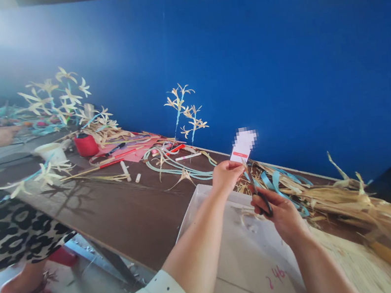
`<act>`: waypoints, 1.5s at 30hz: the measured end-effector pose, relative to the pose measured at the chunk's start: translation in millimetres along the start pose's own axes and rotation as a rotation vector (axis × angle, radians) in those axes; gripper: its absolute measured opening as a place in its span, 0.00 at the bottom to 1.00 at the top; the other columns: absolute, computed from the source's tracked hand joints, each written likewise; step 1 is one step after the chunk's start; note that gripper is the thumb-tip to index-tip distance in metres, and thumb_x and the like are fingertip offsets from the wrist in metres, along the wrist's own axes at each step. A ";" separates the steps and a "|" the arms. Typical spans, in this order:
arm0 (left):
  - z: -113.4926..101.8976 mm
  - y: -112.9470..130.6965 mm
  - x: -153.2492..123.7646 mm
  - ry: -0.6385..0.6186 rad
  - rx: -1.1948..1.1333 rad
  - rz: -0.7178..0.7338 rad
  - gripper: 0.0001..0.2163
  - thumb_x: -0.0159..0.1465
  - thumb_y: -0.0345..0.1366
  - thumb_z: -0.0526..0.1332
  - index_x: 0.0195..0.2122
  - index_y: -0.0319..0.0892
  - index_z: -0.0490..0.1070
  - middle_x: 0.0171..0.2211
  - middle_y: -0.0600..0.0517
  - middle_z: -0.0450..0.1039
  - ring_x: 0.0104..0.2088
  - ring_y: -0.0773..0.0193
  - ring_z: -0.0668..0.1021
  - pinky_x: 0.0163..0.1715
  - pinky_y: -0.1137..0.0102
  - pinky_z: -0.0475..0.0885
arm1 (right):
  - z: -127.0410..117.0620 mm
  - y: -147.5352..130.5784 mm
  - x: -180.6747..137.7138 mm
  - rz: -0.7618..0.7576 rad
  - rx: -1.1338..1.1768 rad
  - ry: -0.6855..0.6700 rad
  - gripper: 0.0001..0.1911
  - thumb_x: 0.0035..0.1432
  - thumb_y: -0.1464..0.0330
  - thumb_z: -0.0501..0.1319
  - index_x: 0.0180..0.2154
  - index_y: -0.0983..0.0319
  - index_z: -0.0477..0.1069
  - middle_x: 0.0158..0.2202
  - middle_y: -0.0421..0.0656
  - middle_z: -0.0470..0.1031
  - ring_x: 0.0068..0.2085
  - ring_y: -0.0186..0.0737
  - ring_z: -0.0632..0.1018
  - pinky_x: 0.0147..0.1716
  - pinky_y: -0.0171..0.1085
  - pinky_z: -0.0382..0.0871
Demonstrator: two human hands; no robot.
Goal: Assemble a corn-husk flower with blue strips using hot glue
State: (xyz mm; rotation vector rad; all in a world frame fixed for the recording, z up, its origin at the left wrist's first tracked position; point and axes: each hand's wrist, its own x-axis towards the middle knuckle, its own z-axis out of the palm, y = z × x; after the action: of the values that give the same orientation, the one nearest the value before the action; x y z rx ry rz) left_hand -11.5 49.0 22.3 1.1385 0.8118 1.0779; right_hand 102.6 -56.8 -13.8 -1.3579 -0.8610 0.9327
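Observation:
My right hand [279, 212] is closed around the dark handles of a pair of scissors [264, 205]. The blades point up and away, close to the fingertips of my left hand [227, 176]. Those fingers are pinched together, and whatever they hold is too small to make out. Just beyond the left fingertips is a white card or screen [240, 154] with a red bar, partly blurred out. Beneath both forearms lies a white board or tray [228, 231] with "2.46" written on it in red.
Dried husk strips [343, 201] and light blue ribbon [274, 181] lie to the right. Husk flowers [184, 106] on wrapped stems stand against the blue partition [277, 52]. Leftward are tubing [169, 168], a red container [86, 144], a white cup [50, 153] and another person's hand [0, 135].

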 end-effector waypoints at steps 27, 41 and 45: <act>-1.7 -2.4 2.2 -0.003 -0.073 -0.036 0.02 0.51 0.30 0.64 0.25 0.37 0.72 0.22 0.53 0.72 0.21 0.74 0.71 0.25 0.77 0.67 | 4.9 -1.3 -0.6 -0.012 0.011 0.051 0.24 0.35 0.61 0.73 0.39 0.60 0.78 0.28 0.42 0.75 0.24 0.33 0.70 0.25 0.36 0.67; -1.3 -1.9 -0.2 -0.022 -0.112 -0.064 0.07 0.52 0.36 0.65 0.27 0.36 0.73 0.27 0.50 0.74 0.23 0.74 0.70 0.23 0.79 0.65 | 5.0 -0.1 -0.2 -0.023 -0.011 0.046 0.25 0.35 0.60 0.73 0.39 0.59 0.78 0.34 0.43 0.76 0.23 0.31 0.70 0.24 0.35 0.67; -1.2 -2.5 0.4 -0.019 -0.129 -0.072 0.07 0.51 0.35 0.66 0.26 0.36 0.73 0.25 0.51 0.74 0.21 0.75 0.69 0.22 0.79 0.65 | 4.7 1.2 -0.1 -0.021 -0.007 0.034 0.24 0.36 0.61 0.73 0.40 0.58 0.78 0.36 0.43 0.77 0.23 0.30 0.70 0.24 0.35 0.66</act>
State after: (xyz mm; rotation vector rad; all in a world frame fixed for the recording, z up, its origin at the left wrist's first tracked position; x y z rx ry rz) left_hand -11.9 49.6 19.6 1.0020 0.7521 1.0431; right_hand 98.2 -55.0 -14.8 -1.3643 -0.8518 0.8886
